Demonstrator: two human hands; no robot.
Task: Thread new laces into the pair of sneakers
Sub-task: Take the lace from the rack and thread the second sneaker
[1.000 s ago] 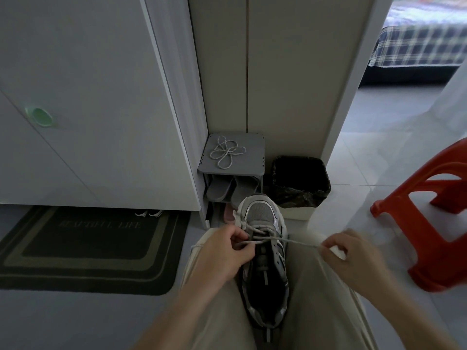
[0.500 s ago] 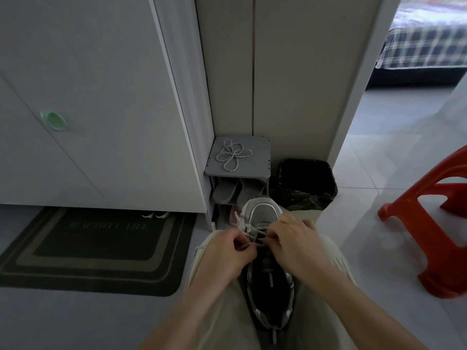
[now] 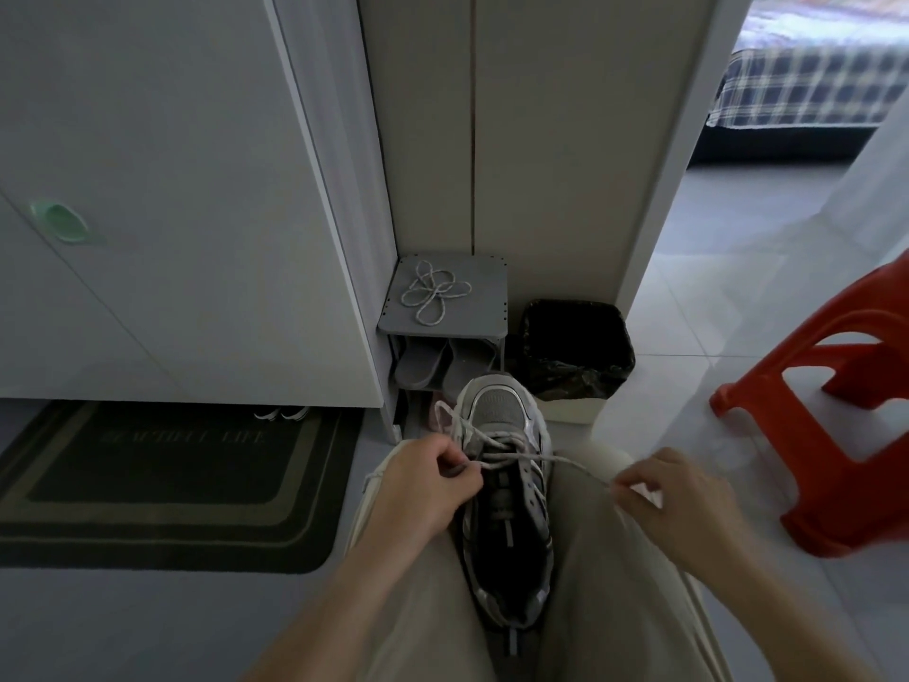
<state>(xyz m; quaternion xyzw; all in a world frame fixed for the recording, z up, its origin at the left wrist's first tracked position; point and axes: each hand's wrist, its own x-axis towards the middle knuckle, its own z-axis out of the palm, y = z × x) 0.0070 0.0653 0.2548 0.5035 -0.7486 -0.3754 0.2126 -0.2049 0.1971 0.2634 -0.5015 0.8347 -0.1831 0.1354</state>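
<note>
A grey and white sneaker (image 3: 504, 489) lies between my knees, toe pointing away from me. A white lace (image 3: 565, 460) runs through its front eyelets. My left hand (image 3: 423, 489) pinches the lace at the shoe's left edge. My right hand (image 3: 674, 504) pinches the other end and holds it taut out to the right, over my right knee. A second coiled lace (image 3: 433, 290) lies on top of the small grey shoe rack (image 3: 484, 319) ahead.
Grey slippers (image 3: 433, 366) sit inside the rack. A black bin (image 3: 575, 351) stands right of it. A red plastic stool (image 3: 826, 420) is at the right. A dark doormat (image 3: 162, 479) lies at the left under a white cabinet (image 3: 172, 214).
My right hand has moved from the shoe's eyelets out to the right, drawing the lace taut. My left hand has stayed at the shoe's left edge.
</note>
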